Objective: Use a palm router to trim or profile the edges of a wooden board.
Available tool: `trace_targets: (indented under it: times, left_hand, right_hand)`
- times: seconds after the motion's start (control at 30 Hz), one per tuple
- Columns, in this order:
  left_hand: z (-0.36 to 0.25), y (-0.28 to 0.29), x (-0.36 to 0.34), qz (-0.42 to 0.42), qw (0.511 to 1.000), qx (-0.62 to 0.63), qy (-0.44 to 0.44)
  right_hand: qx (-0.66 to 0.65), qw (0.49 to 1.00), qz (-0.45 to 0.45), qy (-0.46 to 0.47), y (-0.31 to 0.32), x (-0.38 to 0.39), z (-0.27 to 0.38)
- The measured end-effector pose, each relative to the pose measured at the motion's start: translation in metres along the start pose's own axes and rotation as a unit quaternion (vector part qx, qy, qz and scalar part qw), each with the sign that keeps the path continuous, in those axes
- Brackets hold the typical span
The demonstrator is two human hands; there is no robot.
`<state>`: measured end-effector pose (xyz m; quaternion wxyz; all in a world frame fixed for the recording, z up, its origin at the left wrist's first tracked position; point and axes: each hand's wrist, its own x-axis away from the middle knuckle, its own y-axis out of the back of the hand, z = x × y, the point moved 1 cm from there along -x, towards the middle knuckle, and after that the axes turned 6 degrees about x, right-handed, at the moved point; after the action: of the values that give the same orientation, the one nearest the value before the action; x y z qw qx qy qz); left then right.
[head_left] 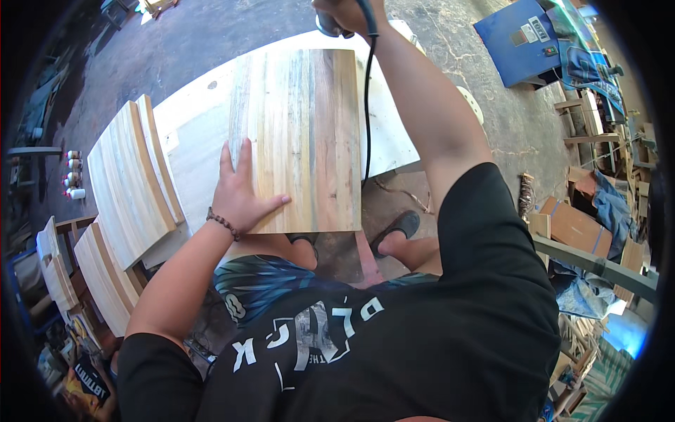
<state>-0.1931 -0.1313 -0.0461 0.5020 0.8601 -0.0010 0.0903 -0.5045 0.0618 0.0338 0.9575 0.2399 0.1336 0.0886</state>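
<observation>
A panel of glued wood strips with light and darker grain lies flat on a white-topped table. My left hand rests on the panel's near left corner, fingers spread and thumb pointing right. Beyond the panel's far edge, my right hand is wrapped round a grey corded power tool. The top of the frame cuts that tool off, so its exact kind and what its underside touches are hidden. Its black cord hangs down along the panel's right edge.
More wood panels lean or lie at the left, with further boards below them. Several small bottles stand on the floor farther left. A blue box-like machine stands at the far right, near piled wood and cloth.
</observation>
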Motion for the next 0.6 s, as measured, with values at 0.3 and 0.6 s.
trace_targets:
  times: [0.3,0.6]
  left_hand:
    - [-0.002,-0.005,0.000,-0.018,1.000,-0.005,0.006]
    - [0.009,-0.019,0.008,-0.063,0.997,-0.033,-0.039]
  right_hand:
    - [-0.108,0.994,-0.018,0.002,0.081,0.106,-0.005]
    - [-0.050,0.988,-0.014,0.144,0.063,0.272,-0.036]
